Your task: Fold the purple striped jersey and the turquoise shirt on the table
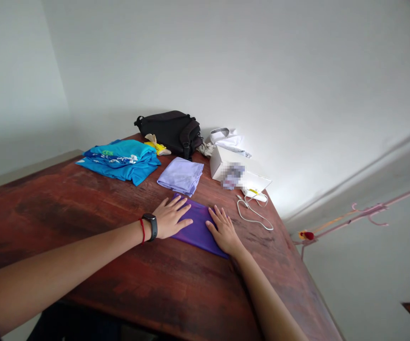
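A flat, folded purple cloth (198, 227) lies on the dark red wooden table in front of me. My left hand (171, 217) rests on its left part with the fingers spread. On the cloth's right part lies my right hand (225, 230), also flat with the fingers apart. Both palms face down, and neither hand grips anything. Just beyond the purple cloth is a folded lavender cloth (181, 176). A crumpled bright blue garment (123, 161) with a printed pattern sits farther left.
At the back stand a black backpack (169, 130), a yellow item (158, 148) and white fabric (228, 137). A white box (238, 166) with a blurred patch is near the wall, beside a white cable (253, 215). A pink metal rack (361, 213) is off the table's right edge.
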`<state>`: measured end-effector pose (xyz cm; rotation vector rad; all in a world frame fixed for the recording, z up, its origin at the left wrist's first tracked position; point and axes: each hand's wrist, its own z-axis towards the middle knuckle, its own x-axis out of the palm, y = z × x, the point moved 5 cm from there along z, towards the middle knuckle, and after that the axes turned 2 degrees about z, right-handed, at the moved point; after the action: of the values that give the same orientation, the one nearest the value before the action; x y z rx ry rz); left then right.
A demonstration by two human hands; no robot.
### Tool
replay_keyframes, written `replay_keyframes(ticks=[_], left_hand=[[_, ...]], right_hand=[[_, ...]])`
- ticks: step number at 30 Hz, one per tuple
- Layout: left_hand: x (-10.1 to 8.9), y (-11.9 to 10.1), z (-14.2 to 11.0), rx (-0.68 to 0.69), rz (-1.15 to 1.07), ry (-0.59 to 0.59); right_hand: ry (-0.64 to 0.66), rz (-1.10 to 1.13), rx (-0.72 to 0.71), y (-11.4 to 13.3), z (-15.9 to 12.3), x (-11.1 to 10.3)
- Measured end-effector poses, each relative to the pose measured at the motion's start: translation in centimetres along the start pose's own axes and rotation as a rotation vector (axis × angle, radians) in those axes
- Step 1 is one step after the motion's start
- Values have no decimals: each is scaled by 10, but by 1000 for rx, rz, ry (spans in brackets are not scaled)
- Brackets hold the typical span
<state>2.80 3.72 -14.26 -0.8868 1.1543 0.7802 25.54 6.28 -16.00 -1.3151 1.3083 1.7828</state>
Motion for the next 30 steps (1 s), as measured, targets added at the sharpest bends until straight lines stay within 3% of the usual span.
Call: replay_keyframes(ticks=[4, 8, 11, 14, 17, 22, 30], left_hand=[[0, 16, 3, -38, 35, 11], [-11, 13, -2, -25, 69, -47], [-26, -7, -10, 89, 75, -107], [-30, -27, -14, 282, -1, -92], [-17, -29, -13, 387, -77, -19], [4, -7, -6, 308, -75, 51], [-9, 11, -4, 162, -75, 138]], right_hand=[[-96, 29, 40, -9, -1, -9], [-184, 40, -184, 17, -8, -21], [-113, 60, -380, 47, -18, -19], [7, 80, -455, 66, -24, -11], [110, 72, -434, 71, -25, -1], [170, 56, -307, 56, -21, 2], [89, 42, -121, 12, -8, -7]])
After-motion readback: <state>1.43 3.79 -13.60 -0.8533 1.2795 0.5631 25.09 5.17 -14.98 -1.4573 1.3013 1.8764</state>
